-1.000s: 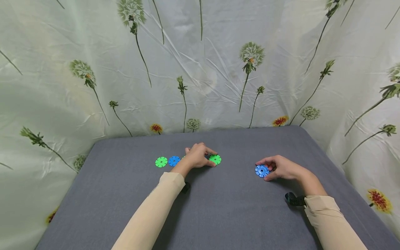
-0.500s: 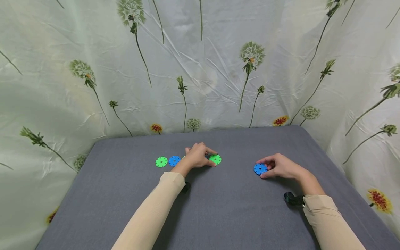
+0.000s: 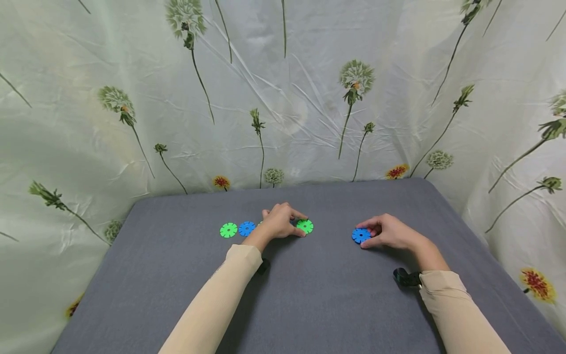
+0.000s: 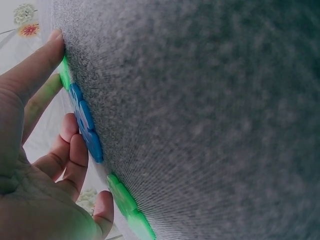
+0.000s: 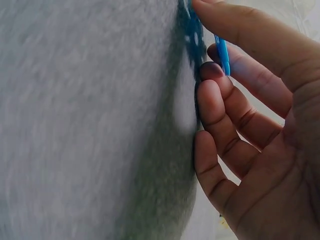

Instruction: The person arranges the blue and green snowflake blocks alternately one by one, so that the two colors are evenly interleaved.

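Note:
A row of flat, notched building discs lies on the grey table, partly covered by my left hand [image 3: 278, 221]. Its thumb and index finger pinch the edges of the green disc [image 3: 305, 226] at the row's right end. In the left wrist view, a blue disc [image 4: 86, 122] and a further green disc [image 4: 129, 207] follow beneath that hand. My right hand [image 3: 393, 232] holds a blue disc [image 3: 361, 235] by its rim, between thumb and fingers, to the right of the row. Darker blue [image 5: 192, 37] shows beside it in the right wrist view; I cannot tell whether it is a second disc.
At the row's left end lie a green disc [image 3: 228, 229] and a blue disc [image 3: 246, 228]. The grey cloth-covered table [image 3: 327, 305] ends at a pale floral curtain [image 3: 300, 98] behind and at the sides. Dark straps with cameras sit on both wrists.
My right hand has moved left and slightly away from me, bringing the blue disc nearer the row; that disc looks flatter than a second ago. The left hand has stayed in place.

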The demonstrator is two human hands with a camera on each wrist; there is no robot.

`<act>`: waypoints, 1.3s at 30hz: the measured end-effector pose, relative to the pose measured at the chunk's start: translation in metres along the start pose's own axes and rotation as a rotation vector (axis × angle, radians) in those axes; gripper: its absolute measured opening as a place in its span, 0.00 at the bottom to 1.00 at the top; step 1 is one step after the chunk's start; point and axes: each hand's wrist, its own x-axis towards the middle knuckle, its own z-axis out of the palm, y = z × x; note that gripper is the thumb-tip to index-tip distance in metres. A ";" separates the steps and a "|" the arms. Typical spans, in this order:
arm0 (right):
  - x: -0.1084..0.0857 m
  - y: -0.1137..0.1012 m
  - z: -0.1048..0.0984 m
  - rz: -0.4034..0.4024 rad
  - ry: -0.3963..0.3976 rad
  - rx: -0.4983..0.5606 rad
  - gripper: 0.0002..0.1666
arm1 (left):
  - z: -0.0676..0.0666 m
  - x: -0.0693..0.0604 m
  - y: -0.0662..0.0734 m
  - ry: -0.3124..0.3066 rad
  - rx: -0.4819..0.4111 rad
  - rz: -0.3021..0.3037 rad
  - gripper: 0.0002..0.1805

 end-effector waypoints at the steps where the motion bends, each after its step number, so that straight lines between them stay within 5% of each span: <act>1: 0.002 -0.001 0.000 0.000 0.003 -0.002 0.31 | 0.000 0.000 0.000 0.000 -0.001 0.001 0.24; 39: 0.057 -0.040 0.029 -0.063 0.004 -0.045 0.31 | 0.002 -0.001 0.001 -0.005 0.004 -0.020 0.24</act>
